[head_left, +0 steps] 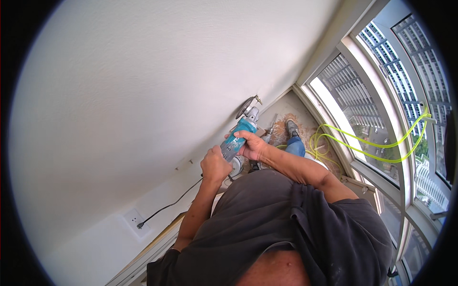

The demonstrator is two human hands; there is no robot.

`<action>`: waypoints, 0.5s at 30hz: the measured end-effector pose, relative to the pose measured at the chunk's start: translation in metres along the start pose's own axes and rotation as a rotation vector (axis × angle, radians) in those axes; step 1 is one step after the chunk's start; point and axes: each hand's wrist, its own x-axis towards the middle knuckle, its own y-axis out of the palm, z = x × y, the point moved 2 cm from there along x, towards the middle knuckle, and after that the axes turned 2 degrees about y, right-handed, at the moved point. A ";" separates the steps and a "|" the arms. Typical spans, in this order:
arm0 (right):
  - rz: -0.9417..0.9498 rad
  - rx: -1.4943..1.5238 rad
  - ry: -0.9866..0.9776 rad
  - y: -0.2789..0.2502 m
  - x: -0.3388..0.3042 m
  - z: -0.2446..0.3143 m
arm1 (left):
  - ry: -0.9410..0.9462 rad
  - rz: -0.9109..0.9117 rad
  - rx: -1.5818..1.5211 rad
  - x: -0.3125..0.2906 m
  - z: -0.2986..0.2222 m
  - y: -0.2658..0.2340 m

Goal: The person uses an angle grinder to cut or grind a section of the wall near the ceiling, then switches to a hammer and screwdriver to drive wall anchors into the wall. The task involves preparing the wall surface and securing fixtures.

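Observation:
I hold a teal and grey angle grinder [234, 139] in both hands, tilted with its head away from me. My left hand [215, 164] is closed around its rear end. Further forward, my right hand [251, 144] wraps the teal body. The dark disc [244, 108] stands edge-on close to the white wall, beside a small brass-coloured fitting [258, 99] that sticks out of it. Whether disc and fitting touch, I cannot tell. A black cord [171, 204] runs from near my left hand to a plug in the wall socket [135, 220].
The white wall [119, 95] fills the left side. Two small stubs [191, 161] protrude low on it. Reddish debris [286, 119] and tools lie on the floor by my shoe [292, 127]. A yellow-green hose [372, 143] loops from the floor to the window frame [381, 86] at right.

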 end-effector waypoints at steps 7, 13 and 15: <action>-0.015 0.017 -0.019 -0.005 0.006 0.000 | 0.002 0.021 -0.020 0.005 0.002 0.003; 0.007 -0.012 -0.047 0.002 0.000 0.004 | -0.002 0.046 0.000 0.006 0.003 0.004; -0.006 -0.016 -0.035 0.005 -0.005 0.003 | 0.004 0.045 -0.022 0.004 0.002 0.003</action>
